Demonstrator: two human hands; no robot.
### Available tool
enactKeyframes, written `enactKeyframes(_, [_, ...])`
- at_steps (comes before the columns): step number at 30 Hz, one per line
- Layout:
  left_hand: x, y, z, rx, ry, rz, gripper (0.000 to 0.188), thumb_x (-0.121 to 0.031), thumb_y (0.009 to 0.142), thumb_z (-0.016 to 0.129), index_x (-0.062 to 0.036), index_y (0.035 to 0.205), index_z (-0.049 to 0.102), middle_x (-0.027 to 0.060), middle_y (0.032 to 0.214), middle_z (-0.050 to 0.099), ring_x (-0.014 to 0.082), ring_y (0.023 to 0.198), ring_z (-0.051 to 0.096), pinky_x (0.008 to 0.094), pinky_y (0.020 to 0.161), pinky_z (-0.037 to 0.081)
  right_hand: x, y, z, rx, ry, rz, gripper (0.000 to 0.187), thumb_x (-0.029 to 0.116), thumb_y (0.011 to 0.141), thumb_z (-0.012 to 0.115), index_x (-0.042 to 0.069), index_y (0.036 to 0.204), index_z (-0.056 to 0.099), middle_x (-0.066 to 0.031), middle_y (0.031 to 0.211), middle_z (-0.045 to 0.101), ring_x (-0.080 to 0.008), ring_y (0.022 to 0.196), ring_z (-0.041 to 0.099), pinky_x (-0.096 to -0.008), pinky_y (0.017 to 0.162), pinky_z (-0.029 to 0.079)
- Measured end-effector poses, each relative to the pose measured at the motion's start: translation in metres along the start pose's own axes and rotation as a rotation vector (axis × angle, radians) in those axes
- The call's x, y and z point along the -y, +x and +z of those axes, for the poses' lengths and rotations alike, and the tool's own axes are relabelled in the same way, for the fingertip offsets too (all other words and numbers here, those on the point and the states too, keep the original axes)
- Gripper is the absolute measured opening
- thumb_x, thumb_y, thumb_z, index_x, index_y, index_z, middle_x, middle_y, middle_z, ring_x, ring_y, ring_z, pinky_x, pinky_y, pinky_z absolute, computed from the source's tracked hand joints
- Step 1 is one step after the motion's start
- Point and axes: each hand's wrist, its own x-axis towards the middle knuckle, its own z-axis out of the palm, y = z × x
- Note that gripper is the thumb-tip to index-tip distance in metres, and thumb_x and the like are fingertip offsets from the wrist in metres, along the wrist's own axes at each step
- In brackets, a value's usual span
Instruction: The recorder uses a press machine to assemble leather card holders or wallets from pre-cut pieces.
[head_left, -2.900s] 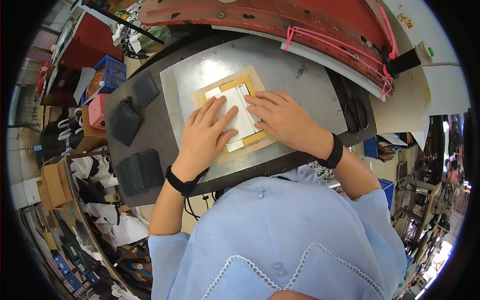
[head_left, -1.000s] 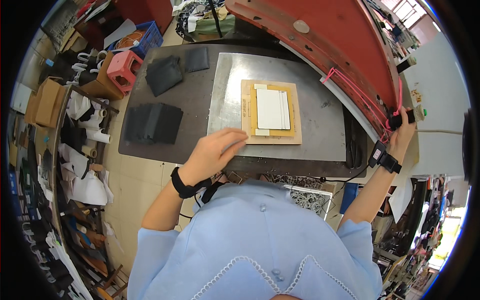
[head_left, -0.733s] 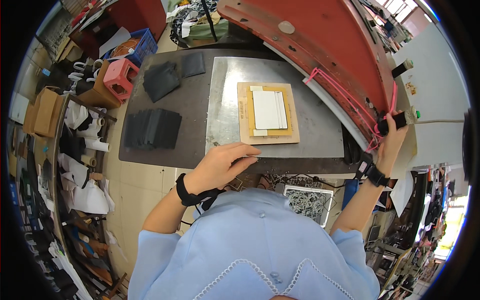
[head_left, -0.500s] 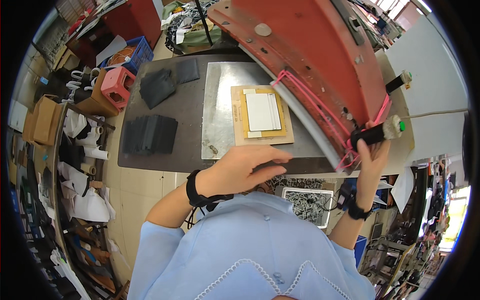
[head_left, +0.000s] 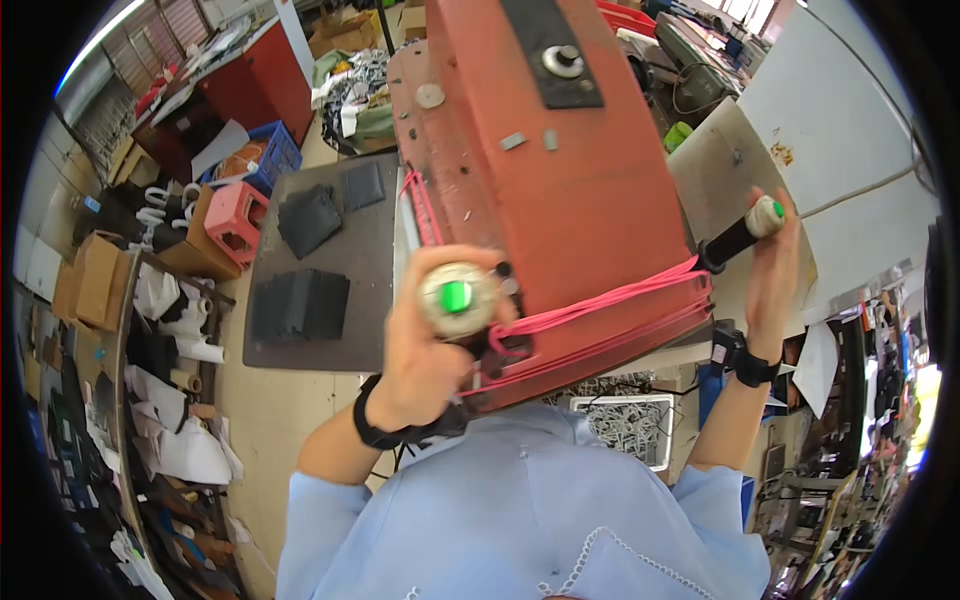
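Note:
The red press head [head_left: 590,190] now stands over the work spot in front of me, its near end wound with pink cord [head_left: 610,300]. My left hand [head_left: 415,350] is closed around its left handle, whose round end carries a green button [head_left: 457,296]. At the right handle [head_left: 735,240], my right hand [head_left: 772,275] rests against the outer side, fingers stretched up past the knob. Most of the metal plate and the white piece on its yellow board are hidden beneath the head. A row of dark flat pieces [head_left: 300,305] stays on the table's left side.
More dark pieces [head_left: 310,220] lie farther back on the dark table [head_left: 370,250]. A pink stool [head_left: 236,222] and a blue crate [head_left: 275,155] stand beyond its left edge. Below the press sits a white bin [head_left: 668,440] of small metal parts. Shelving with rolls [head_left: 195,350] lines the left.
The press head has swung left over the metal plate, covering the white piece. My left hand has taken the left handle; my right hand has moved from that handle to the right one.

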Motion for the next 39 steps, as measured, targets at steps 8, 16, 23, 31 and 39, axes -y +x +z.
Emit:
enactKeyframes(8, [-0.035, -0.01, -0.046, -0.366, 0.126, 0.046, 0.074, -0.068, 0.098, 0.032, 0.0015, 0.11, 0.056, 0.0089, 0.072, 0.056, 0.0188, 0.069, 0.054, 0.0308, 0.068, 0.045, 0.026, -0.032, 0.049, 0.202, 0.374, 0.078, 0.056, 0.043, 0.109, 0.033, -0.003, 0.135, 0.051, -0.0169, 0.116, 0.064, -0.0241, 0.106, 0.062, -0.0367, 0.099, 0.047])
enactKeyframes(16, [-0.04, -0.008, -0.056, -0.444, 0.161, 0.035, 0.051, -0.044, 0.099, 0.039, 0.0021, 0.107, 0.06, 0.0065, 0.066, 0.052, 0.0166, 0.061, 0.05, 0.0305, 0.06, 0.042, 0.027, -0.036, 0.062, 0.218, 0.537, 0.219, 0.038, 0.034, 0.1, 0.046, -0.001, 0.093, 0.058, -0.0101, 0.066, 0.057, -0.0179, 0.058, 0.053, -0.0326, 0.063, 0.046])
enactKeyframes(23, [-0.017, -0.019, -0.07, -0.417, 0.17, -0.005, 0.045, -0.047, 0.094, 0.046, -0.0036, 0.096, 0.056, 0.0071, 0.063, 0.051, 0.0169, 0.057, 0.049, 0.0309, 0.058, 0.041, 0.005, -0.046, 0.062, 0.211, 0.487, 0.213, 0.037, 0.034, 0.099, 0.046, 0.0, 0.089, 0.056, -0.0104, 0.064, 0.055, -0.0184, 0.055, 0.051, -0.0331, 0.063, 0.046])
enactKeyframes(31, [-0.016, -0.02, -0.065, -0.435, 0.209, 0.035, 0.061, -0.06, 0.099, 0.034, -0.0023, 0.099, 0.055, 0.0066, 0.065, 0.05, 0.0175, 0.059, 0.047, 0.0318, 0.061, 0.04, 0.002, -0.049, 0.067, 0.203, 0.491, 0.15, 0.066, 0.059, 0.102, 0.037, -0.003, 0.119, 0.053, -0.0073, 0.064, 0.055, -0.0137, 0.054, 0.049, -0.0285, 0.059, 0.044])
enactKeyframes(39, [-0.019, -0.017, -0.046, -0.395, 0.169, 0.051, 0.084, -0.08, 0.092, 0.03, -0.0003, 0.106, 0.053, 0.008, 0.072, 0.052, 0.019, 0.067, 0.049, 0.0327, 0.067, 0.04, 0.011, -0.026, 0.055, 0.29, 0.406, 0.14, 0.091, 0.073, 0.098, 0.03, -0.006, 0.141, 0.041, -0.0032, 0.063, 0.053, -0.0098, 0.056, 0.047, -0.0227, 0.055, 0.038])
